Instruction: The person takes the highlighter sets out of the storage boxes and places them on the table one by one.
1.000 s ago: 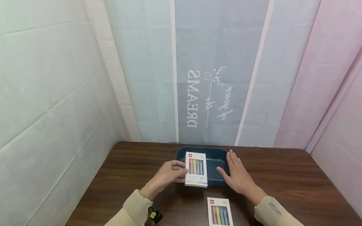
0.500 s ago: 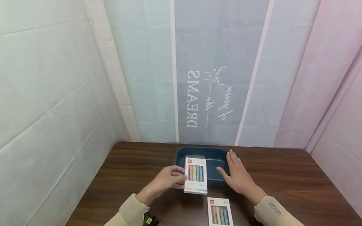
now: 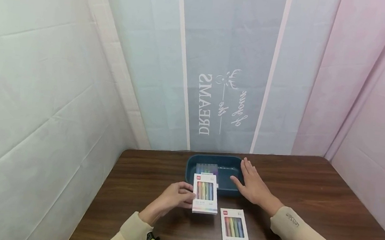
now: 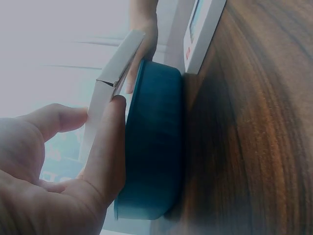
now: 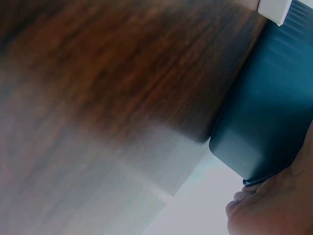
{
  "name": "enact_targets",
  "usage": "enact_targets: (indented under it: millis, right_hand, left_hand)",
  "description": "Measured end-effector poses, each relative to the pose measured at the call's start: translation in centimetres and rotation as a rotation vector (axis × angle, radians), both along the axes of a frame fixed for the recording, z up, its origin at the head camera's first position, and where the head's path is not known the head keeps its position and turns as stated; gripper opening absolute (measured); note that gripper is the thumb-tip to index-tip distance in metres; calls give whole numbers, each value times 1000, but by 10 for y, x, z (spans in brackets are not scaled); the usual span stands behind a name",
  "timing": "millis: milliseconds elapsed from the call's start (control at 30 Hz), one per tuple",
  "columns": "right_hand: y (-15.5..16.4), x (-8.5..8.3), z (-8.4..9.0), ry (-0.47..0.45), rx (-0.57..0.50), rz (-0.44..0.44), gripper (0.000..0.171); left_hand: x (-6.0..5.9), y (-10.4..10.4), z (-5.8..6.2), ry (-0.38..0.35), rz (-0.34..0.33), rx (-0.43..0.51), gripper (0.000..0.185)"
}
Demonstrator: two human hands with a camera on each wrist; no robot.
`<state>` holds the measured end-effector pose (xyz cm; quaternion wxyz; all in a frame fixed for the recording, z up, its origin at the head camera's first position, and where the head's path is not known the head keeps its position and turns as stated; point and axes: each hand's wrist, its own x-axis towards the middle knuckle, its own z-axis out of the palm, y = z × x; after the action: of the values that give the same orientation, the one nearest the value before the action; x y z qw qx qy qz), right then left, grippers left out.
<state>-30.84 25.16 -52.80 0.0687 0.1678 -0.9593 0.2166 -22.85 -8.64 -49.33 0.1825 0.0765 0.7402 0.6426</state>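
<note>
In the head view my left hand (image 3: 174,197) pinches the left edge of a white box of coloured sticks, perhaps pens or crayons (image 3: 205,194), thumb on one face and fingers behind. The box is held tilted over the near-left edge of a dark teal plastic bin (image 3: 230,174). The left wrist view shows the box (image 4: 105,90) between thumb and fingertip, with the bin wall (image 4: 154,142) beyond. My right hand (image 3: 255,186) rests straight-fingered on the bin's right rim, thumb spread inward. Inside the bin, partly covered, lies a clear pack with coloured contents (image 3: 208,168).
A second, matching white box (image 3: 235,232) lies flat on the dark wood table (image 3: 295,207), nearer to me than the bin. Behind the table's far edge hangs a printed cloth (image 3: 234,43); pale cloth walls stand at both sides.
My left hand has brought the held box back toward me and lower, from over the bin to its near edge. The clear pack in the bin now shows. My right hand stays still.
</note>
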Motion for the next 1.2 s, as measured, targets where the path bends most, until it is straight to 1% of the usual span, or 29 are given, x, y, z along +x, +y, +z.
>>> enact_targets:
  millis: [133, 233, 567, 800, 967, 1200]
  right_hand:
    - [0, 1, -1, -3, 2, -2, 94]
    - [0, 2, -1, -6, -1, -3, 94]
    - [0, 4, -4, 9, 0, 7, 94]
    - [-1, 4, -4, 12, 3, 2, 93]
    - [-1, 4, -3, 32, -3, 8, 95]
    - [0, 4, -4, 29, 1, 13, 94]
  left_hand:
    - [2, -2, -5, -28, -7, 11, 39]
    - [4, -4, -7, -35, -9, 10, 38]
    - [16, -4, -13, -59, -24, 32, 34]
    - [23, -3, -17, -94, -32, 51, 31]
    - [26, -2, -21, -102, -38, 43, 30]
    - [33, -3, -28, -113, -51, 52, 29]
